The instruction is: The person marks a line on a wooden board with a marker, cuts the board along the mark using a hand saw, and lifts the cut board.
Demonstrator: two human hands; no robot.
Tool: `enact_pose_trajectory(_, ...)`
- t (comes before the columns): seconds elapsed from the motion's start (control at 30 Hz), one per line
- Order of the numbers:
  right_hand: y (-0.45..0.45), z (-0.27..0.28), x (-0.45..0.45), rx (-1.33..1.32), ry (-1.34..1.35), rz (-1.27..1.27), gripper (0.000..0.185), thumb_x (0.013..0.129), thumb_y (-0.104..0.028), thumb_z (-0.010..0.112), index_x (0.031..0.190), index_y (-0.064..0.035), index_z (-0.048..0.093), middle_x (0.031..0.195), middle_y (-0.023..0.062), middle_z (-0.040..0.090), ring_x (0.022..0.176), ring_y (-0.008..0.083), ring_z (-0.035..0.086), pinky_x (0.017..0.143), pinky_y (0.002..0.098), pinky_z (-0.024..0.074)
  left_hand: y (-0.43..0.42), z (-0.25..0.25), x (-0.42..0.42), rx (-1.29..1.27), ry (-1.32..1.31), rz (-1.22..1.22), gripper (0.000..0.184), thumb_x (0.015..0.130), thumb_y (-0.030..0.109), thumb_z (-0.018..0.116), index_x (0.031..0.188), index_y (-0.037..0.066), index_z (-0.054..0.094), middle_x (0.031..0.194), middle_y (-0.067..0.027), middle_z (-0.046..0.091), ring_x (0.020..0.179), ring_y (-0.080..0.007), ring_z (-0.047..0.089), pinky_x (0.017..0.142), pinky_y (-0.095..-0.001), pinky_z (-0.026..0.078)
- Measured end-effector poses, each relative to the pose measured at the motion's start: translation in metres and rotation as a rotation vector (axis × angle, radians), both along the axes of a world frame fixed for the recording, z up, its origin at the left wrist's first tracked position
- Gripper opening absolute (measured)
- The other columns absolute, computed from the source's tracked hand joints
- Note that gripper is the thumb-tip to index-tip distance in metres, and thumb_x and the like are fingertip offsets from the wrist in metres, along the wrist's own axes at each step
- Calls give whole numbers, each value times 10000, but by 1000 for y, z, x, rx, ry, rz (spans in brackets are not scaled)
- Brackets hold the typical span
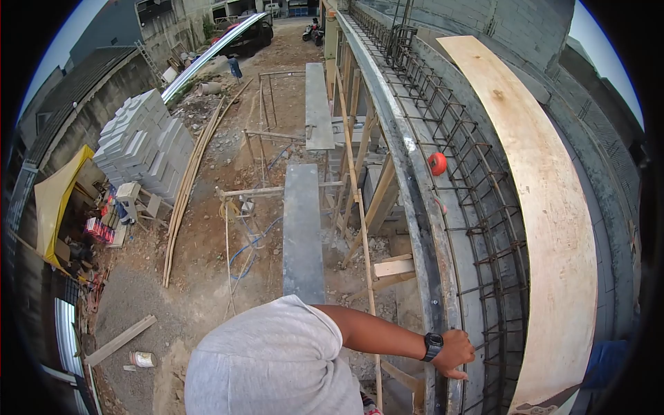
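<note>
from where i stand, the left hand is bent over the metal-edged rail, fingers curled across its top and no tool showing in them; how hard it grips, i can't tell. the right hand is out of sight, so i can't say what it's doing. the rail runs right under the left palm, with the rebar cage just past its inner side and a long plywood strip beyond that. by the strip's near end, well across from the rail, there's something dark and jagged, maybe a saw blade.

to do this bracing well, i'd wrap the whole palm over the rail, thumb included, and lean weight straight down instead of outward, since the ground on the rail's outer side looks far below. i'd keep the fingertips clear of the bars inside the rail, and the wrist loose of its edge.
</note>
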State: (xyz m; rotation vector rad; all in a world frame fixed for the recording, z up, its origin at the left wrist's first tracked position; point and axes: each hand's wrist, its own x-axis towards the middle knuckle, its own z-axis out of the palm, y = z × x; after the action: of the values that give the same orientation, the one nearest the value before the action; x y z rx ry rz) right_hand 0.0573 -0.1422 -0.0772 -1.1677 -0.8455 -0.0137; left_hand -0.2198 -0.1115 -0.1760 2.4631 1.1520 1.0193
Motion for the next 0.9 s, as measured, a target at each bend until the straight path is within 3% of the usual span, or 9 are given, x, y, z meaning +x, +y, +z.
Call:
enact_pose_trajectory(0.1, -1, 12, -12, 145, 351, 199, 200, 1046, -179, 611, 1103, -20, 716, 870, 44, 681, 613, 115, 565, 493, 243, 452, 0, 3, -2, 0, -9, 9, 463, 801, 519, 694, 819, 56, 682, 759, -109, 668, 728, -339, 678, 725, -453, 522)
enact_pose_trajectory(0.13, 10, -12, 14, 22, -504, -183, 211, 1058, -167, 589, 1117, -4, 708, 879, 48, 683, 591, 110, 551, 477, 236, 440, -1, 2, -2, -1, -17, 5, 464, 805, 518, 694, 839, 55, 680, 760, -111, 668, 730, -340, 679, 728, -456, 524)
enact_pose_trajectory(0.2, -2, -4, 5, 166, 188, 287, 234, 1080, -106, 515, 1149, 22, 698, 973, 129, 701, 692, 187, 622, 570, 298, 510, -2, 4, -4, -25, 0, 15, 478, 815, 521, 691, 909, 53, 682, 769, -116, 679, 738, -343, 684, 735, -459, 529)
enact_pose_trajectory(0.27, -10, 28, -38, 3, 186, -28, 375, 1038, -330, 646, 1124, 33, 623, 690, -19, 478, 578, 69, 412, 530, 230, 352, -3, 10, -3, -45, 30, -7, 499, 828, 527, 683, 976, 50, 681, 781, -120, 689, 746, -344, 689, 739, -459, 534)
enact_pose_trajectory(0.33, -11, 27, -33, 43, 198, 10, 367, 1026, -307, 665, 1142, 35, 603, 714, -30, 456, 601, 67, 416, 548, 229, 371, -3, 17, -4, -65, 78, -4, 526, 845, 537, 669, 1040, 48, 678, 795, -125, 699, 754, -343, 696, 742, -457, 539)
enact_pose_trajectory(0.57, -13, 24, -29, 61, 227, 79, 367, 1024, -276, 672, 1172, 53, 607, 726, -15, 499, 603, 71, 426, 547, 236, 374, -4, 15, -3, -34, 154, 14, 553, 869, 560, 647, 1078, 49, 667, 794, -124, 698, 750, -332, 704, 754, -453, 543)
enact_pose_trajectory(0.9, -16, 2, -34, 104, 222, 2, 378, 998, -226, 711, 1195, 76, 599, 821, 73, 623, 652, 129, 541, 590, 266, 484, -12, 18, 2, 1, 156, 187, 624, 767, 646, 674, 935, 47, 722, 703, -139, 694, 706, -364, 673, 742, -458, 512)
